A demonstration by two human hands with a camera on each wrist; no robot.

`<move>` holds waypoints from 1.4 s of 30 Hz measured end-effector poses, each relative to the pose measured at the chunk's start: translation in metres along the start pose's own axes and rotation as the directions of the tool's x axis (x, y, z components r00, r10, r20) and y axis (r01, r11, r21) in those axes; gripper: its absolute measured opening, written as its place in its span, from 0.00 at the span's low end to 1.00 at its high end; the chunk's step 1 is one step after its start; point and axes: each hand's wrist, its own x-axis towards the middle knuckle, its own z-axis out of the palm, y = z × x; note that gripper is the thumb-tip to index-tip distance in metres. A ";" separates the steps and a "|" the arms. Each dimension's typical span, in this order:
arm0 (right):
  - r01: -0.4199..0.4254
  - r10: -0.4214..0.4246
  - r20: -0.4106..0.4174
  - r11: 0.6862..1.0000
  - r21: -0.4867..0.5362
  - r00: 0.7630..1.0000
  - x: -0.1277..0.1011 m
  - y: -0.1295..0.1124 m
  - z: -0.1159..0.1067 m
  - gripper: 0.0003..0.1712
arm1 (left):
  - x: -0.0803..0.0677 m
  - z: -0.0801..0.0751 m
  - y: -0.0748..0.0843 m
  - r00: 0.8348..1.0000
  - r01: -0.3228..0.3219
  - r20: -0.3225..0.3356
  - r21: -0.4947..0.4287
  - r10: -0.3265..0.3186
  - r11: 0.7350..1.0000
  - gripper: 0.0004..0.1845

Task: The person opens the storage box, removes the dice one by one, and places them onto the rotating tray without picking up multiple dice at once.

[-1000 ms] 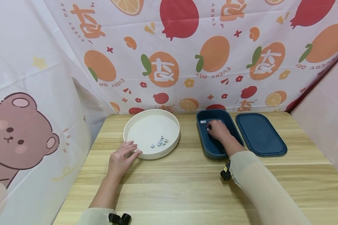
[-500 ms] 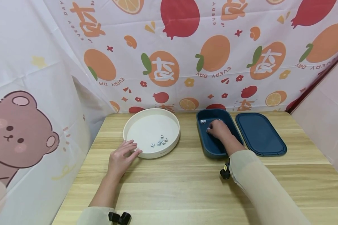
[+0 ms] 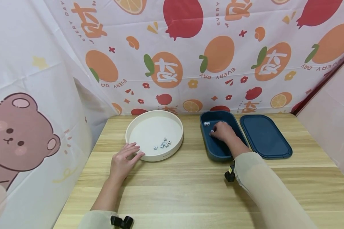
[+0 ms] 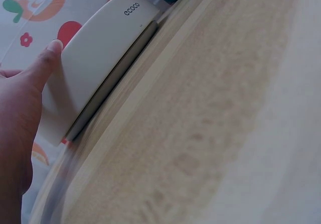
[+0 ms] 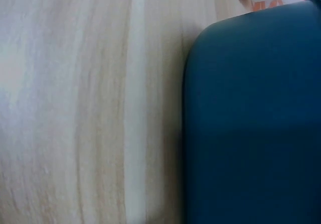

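My right hand reaches down inside a deep blue rectangular box, its fingertips pinching a small white die near the left wall. Another pair of dice lies in the back left of the box. My left hand rests on the front left rim of a round cream tray, fingers nearly straight. In the left wrist view its thumb touches the tray's outer wall. Several white dice are grouped on the tray's floor, with a single die a little to their left.
A blue lid lies flat on the wooden table, just right of the box. Fruit-printed cloth hangs behind the table's back edge. A bear-printed cloth hangs on the left side.
My right hand has shifted very slightly inside the box, and more of the die at its fingertips shows. The left hand, the tray and its dice stay put.
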 end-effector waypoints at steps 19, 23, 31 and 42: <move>0.124 -0.100 -0.170 0.984 0.132 0.980 -0.004 -0.014 -0.006 0.14 | 0.001 -0.001 0.000 1.000 -0.017 -0.003 -0.005 0.017 1.000 0.16; 0.183 -0.139 -0.257 0.971 0.156 0.956 -0.006 -0.024 -0.006 0.15 | 0.000 -0.001 -0.001 1.000 -0.019 -0.004 -0.002 0.019 1.000 0.16; 0.263 -0.142 -0.411 0.931 0.255 0.900 -0.011 -0.048 -0.005 0.14 | -0.001 0.001 -0.001 1.000 -0.018 -0.011 -0.010 0.018 1.000 0.16; 0.356 -0.188 -0.444 0.873 0.333 0.876 -0.023 -0.097 0.001 0.17 | 0.000 0.000 0.000 1.000 -0.001 -0.006 -0.005 0.001 1.000 0.16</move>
